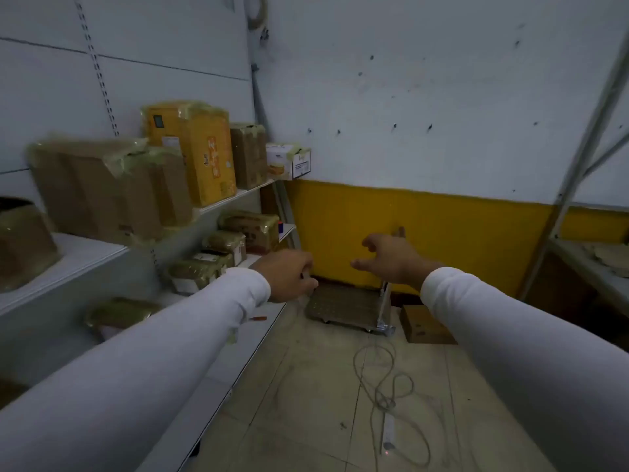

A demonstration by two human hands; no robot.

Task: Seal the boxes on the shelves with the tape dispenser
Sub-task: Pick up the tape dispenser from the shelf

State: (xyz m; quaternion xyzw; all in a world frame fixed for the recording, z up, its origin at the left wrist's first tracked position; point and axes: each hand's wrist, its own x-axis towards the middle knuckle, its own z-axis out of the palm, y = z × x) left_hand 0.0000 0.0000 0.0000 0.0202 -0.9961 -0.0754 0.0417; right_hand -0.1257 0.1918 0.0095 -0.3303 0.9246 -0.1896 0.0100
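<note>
Both white sleeves [143,362] reach out in front of me. I see my left hand [287,275] curled around something small, too blurry to name. My right hand [391,257] has spread fingers, holding nothing. Taped boxes [112,185] sit on the shelves [68,264] at left.

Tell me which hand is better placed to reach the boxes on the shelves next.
The left hand, probably. It hovers right beside the shelves and the taped boxes, fingers curled around something small I cannot identify. The right hand is open, out over the floor.

Dim, soft blur (edges bowed)
</note>
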